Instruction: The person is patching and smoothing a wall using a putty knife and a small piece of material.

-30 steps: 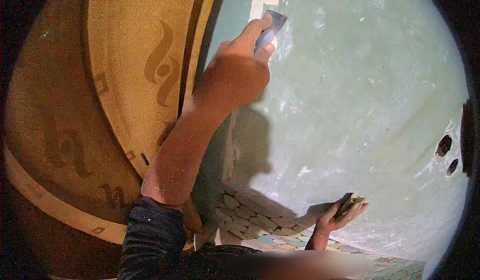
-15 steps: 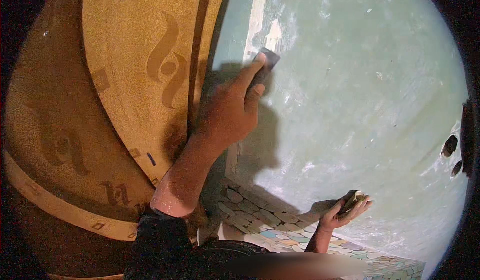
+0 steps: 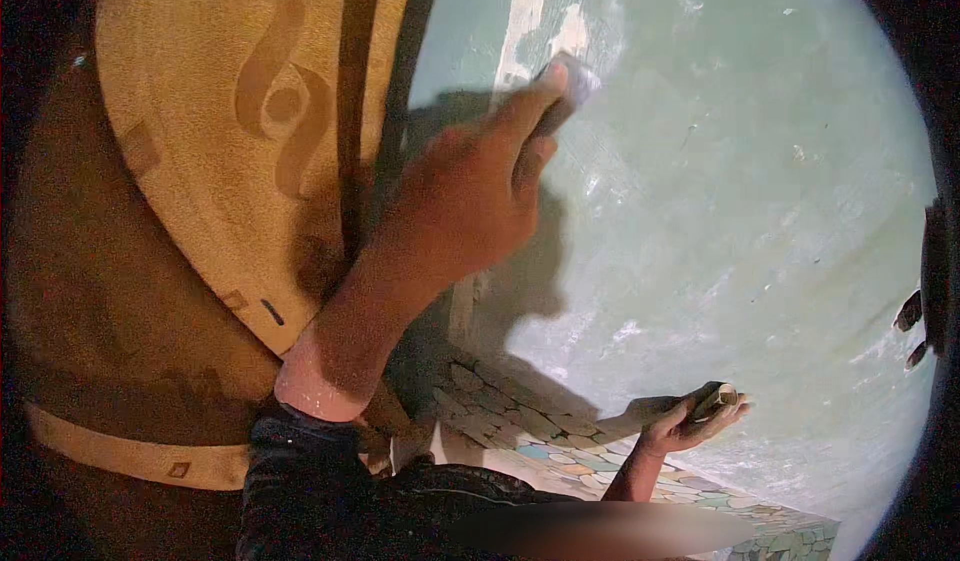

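My left hand [image 3: 470,196] is closed around the handle of a putty knife [image 3: 575,83], its index finger stretched along toward the flat blade. The blade lies at the pale green wall [image 3: 700,211], beside a strip of white filler patches [image 3: 570,31]. Motion smears the blade a little. Lower right, close to the wall, my right hand [image 3: 685,426] holds a short, dark, tube-like piece [image 3: 715,401] with a pale rim at its end. I cannot make out its exact kind.
On the left hangs a golden-brown patterned curtain [image 3: 200,91], close beside my left forearm. Multicoloured stone-pattern flooring [image 3: 540,431] shows below the wall. Dark holes [image 3: 908,311] break the wall at the far right.
My left hand and the putty knife have moved up and to the right along the wall, and the blade now catches light. The right hand keeps its hold, nearly unmoved. The view has shifted slightly.
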`<state>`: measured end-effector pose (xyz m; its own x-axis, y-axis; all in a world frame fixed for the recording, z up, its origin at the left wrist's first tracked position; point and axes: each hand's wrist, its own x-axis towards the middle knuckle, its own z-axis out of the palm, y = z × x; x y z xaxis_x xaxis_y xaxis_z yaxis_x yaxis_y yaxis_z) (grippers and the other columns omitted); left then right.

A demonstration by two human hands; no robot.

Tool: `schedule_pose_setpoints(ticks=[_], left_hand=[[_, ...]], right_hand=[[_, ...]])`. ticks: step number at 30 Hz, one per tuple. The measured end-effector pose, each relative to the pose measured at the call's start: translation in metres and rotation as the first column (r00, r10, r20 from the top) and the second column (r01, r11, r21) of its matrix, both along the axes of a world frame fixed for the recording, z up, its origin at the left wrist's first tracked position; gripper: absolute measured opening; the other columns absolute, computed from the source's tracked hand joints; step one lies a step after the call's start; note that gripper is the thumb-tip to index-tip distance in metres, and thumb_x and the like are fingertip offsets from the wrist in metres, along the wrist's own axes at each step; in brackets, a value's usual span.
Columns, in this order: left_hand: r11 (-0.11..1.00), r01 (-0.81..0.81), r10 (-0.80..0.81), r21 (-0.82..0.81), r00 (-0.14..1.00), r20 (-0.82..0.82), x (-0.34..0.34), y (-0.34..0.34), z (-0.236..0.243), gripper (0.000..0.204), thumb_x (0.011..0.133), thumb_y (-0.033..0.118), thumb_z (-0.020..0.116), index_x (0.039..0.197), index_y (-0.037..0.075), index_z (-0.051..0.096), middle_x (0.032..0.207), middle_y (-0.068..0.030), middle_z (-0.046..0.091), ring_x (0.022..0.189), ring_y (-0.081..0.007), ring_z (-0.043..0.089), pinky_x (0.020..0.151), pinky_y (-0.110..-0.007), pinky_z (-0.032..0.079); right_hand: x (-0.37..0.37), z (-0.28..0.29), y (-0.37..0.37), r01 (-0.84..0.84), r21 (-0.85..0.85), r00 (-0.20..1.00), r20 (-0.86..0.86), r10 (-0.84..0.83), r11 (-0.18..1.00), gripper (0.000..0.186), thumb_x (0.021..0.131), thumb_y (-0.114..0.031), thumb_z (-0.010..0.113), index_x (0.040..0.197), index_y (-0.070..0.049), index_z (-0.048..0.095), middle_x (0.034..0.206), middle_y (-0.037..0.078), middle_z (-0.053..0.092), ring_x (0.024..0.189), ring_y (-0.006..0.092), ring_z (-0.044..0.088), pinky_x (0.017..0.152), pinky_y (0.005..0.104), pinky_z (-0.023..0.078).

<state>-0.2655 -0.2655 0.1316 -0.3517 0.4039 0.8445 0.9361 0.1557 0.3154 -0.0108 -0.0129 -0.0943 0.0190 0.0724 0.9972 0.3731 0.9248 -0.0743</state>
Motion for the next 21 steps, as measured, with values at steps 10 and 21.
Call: schedule_pose_setpoints(ticks=[10, 21], left_hand=[[0.98, 0.097, -0.073, 0.173, 0.987, -0.142, -0.003, 0.018, 0.006, 0.047, 0.091, 0.011, 0.054, 0.137, 0.008, 0.042, 0.102, -0.0286, 0.062, 0.089, -0.0496, 0.06, 0.077, -0.055, 0.049], [0.969, 0.106, -0.134, 0.224, 0.985, 0.111, 0.021, 0.029, 0.006, 0.04, 0.096, 0.013, 0.052, 0.135, 0.005, 0.046, 0.128, -0.0236, 0.056, 0.121, -0.0406, 0.052, 0.1, -0.041, 0.042]], right_hand=[[-0.001, -0.007, 0.0, -0.044, -0.095, 0.999, -0.024, 0.042, 0.995, 0.056, 0.097, -0.018, 0.047, 0.149, -0.006, 0.027, 0.155, 0.025, 0.015, 0.143, 0.0432, 0.016, 0.112, 0.0524, 0.026], [0.002, -0.006, 0.002, -0.074, -0.022, 0.997, -0.007, 0.074, 0.997, 0.058, 0.097, -0.015, 0.047, 0.149, -0.007, 0.025, 0.155, 0.027, 0.011, 0.143, 0.0439, 0.015, 0.111, 0.0515, 0.028]])
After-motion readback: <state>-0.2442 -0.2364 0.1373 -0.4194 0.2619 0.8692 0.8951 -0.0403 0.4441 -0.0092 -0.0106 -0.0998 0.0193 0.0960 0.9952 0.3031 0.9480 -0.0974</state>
